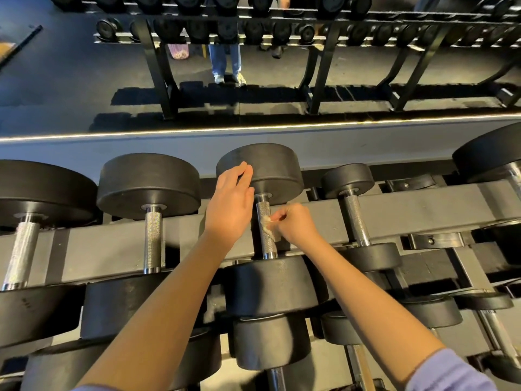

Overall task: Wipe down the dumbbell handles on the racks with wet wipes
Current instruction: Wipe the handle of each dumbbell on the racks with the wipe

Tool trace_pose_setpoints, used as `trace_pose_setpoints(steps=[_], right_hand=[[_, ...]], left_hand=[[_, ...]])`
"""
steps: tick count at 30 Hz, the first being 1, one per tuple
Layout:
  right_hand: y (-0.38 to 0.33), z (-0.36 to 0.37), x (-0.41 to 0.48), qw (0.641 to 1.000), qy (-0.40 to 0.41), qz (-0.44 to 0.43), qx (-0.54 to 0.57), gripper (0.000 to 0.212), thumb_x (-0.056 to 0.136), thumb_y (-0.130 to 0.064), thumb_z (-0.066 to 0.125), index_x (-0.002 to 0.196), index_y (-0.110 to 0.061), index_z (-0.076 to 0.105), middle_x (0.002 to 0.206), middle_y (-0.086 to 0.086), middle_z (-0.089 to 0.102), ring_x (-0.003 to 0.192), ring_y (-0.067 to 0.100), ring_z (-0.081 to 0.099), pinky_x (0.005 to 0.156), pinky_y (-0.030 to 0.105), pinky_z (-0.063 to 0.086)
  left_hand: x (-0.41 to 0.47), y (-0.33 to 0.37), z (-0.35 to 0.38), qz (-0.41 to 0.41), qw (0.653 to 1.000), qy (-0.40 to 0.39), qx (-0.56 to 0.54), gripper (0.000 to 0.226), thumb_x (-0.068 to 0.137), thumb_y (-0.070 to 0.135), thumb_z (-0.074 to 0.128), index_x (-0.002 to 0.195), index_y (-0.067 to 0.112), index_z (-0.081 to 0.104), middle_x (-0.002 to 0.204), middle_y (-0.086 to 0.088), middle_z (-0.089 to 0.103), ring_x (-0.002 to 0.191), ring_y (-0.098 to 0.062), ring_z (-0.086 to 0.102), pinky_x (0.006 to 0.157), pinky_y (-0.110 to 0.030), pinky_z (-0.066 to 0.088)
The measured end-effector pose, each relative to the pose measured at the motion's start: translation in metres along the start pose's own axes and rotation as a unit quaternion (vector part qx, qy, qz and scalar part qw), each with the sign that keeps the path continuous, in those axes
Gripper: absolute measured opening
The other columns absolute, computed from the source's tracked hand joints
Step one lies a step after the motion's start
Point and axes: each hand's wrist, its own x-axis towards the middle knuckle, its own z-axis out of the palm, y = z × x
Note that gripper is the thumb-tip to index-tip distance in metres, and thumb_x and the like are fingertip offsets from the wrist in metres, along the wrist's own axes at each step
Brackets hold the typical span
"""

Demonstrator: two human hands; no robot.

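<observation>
A black dumbbell lies on the top tier of the rack (pixel 408 213), its knurled steel handle (pixel 264 218) running away from me. My right hand (pixel 296 222) grips a crumpled white wet wipe (pixel 267 224) and holds it against the middle of that handle. My left hand (pixel 232 201) lies with straight fingers on the dumbbell's far head (pixel 270 167), just left of the handle. The near head (pixel 270 283) sits between my forearms.
More dumbbells sit side by side on the rack, with handles at the left (pixel 153 238) and the right (pixel 356 221). A lower tier (pixel 270 342) holds further dumbbells. A mirror behind reflects a rack and a person's legs (pixel 225 60).
</observation>
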Motion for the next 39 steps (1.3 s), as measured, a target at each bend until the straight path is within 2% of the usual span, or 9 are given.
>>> trace_pose_setpoints(steps=[4,7,10,16,23,27,30,35,39], right_hand=[[-0.011,0.009,0.011,0.994,0.092,-0.038,0.044,0.005,0.084,-0.012,0.071,0.084,-0.008,0.074,0.084,0.006,0.069,0.082,0.020,0.063,0.079,0.033,0.053],[-0.013,0.013,0.017,0.991,0.116,-0.033,0.061,0.015,0.085,-0.017,0.070,0.093,-0.005,0.074,0.091,0.010,0.071,0.086,0.022,0.065,0.082,0.036,0.053],[-0.016,0.011,0.015,0.991,0.121,-0.042,0.043,0.012,0.086,-0.019,0.069,0.083,-0.009,0.074,0.082,0.008,0.070,0.080,0.022,0.064,0.076,0.036,0.053],[0.001,0.000,0.003,0.997,-0.009,-0.012,-0.082,0.030,0.081,-0.018,0.073,0.056,-0.027,0.059,0.072,-0.005,0.062,0.081,0.018,0.063,0.078,0.034,0.053],[0.003,0.000,0.004,0.999,0.031,0.000,-0.011,0.022,0.079,-0.017,0.076,0.063,-0.017,0.060,0.067,-0.001,0.058,0.066,0.013,0.054,0.067,0.028,0.048],[0.004,-0.006,-0.003,0.996,-0.065,0.001,-0.060,0.025,0.076,-0.011,0.078,0.059,-0.019,0.061,0.069,-0.005,0.060,0.071,0.010,0.056,0.076,0.029,0.050],[0.007,-0.007,-0.010,0.992,-0.100,-0.019,-0.079,0.009,0.072,-0.008,0.080,0.073,-0.009,0.072,0.080,0.002,0.068,0.076,0.012,0.060,0.079,0.026,0.051],[0.009,-0.014,-0.020,0.996,-0.012,-0.044,-0.081,0.007,0.080,-0.014,0.072,0.076,-0.009,0.069,0.075,0.000,0.064,0.072,0.014,0.059,0.065,0.025,0.050],[0.033,-0.042,-0.034,0.995,0.098,-0.028,0.002,0.009,0.084,-0.017,0.070,0.078,-0.011,0.066,0.069,-0.004,0.058,0.066,0.008,0.053,0.055,0.012,0.037]], left_hand=[[0.001,-0.001,0.000,0.005,1.000,0.001,-0.003,0.045,0.102,0.017,0.039,0.146,0.013,0.034,0.149,-0.002,0.035,0.135,-0.016,0.031,0.100,-0.026,0.039],[0.001,-0.003,0.001,0.010,1.000,0.001,-0.001,0.045,0.102,0.018,0.039,0.146,0.014,0.034,0.149,-0.002,0.035,0.136,-0.016,0.030,0.100,-0.025,0.038],[0.001,-0.003,0.001,0.007,1.000,0.003,-0.008,0.045,0.102,0.019,0.039,0.146,0.016,0.033,0.149,0.000,0.034,0.136,-0.013,0.028,0.097,-0.025,0.039],[0.000,-0.004,0.001,0.009,1.000,0.003,-0.008,0.044,0.101,0.021,0.039,0.145,0.016,0.035,0.148,0.001,0.035,0.135,-0.013,0.028,0.097,-0.027,0.041],[0.000,-0.003,0.003,-0.007,1.000,-0.002,-0.007,0.045,0.101,0.023,0.038,0.145,0.019,0.033,0.149,0.002,0.032,0.134,-0.013,0.028,0.094,-0.031,0.046],[-0.001,0.002,0.003,-0.021,1.000,-0.012,-0.007,0.046,0.102,0.023,0.037,0.147,0.020,0.029,0.151,0.002,0.029,0.136,-0.014,0.026,0.095,-0.032,0.046],[-0.003,0.006,0.002,-0.036,0.999,-0.021,-0.008,0.049,0.102,0.024,0.037,0.149,0.020,0.024,0.154,0.002,0.024,0.139,-0.015,0.022,0.099,-0.035,0.042],[-0.013,0.018,0.009,-0.070,0.997,-0.031,-0.034,0.056,0.101,0.026,0.040,0.151,0.015,0.018,0.158,-0.003,0.016,0.146,-0.018,0.011,0.116,-0.038,0.022],[-0.036,0.045,0.022,-0.053,0.996,0.009,-0.076,0.050,0.099,0.022,0.045,0.146,0.009,0.033,0.150,-0.009,0.032,0.141,-0.021,0.024,0.116,-0.037,0.024]])
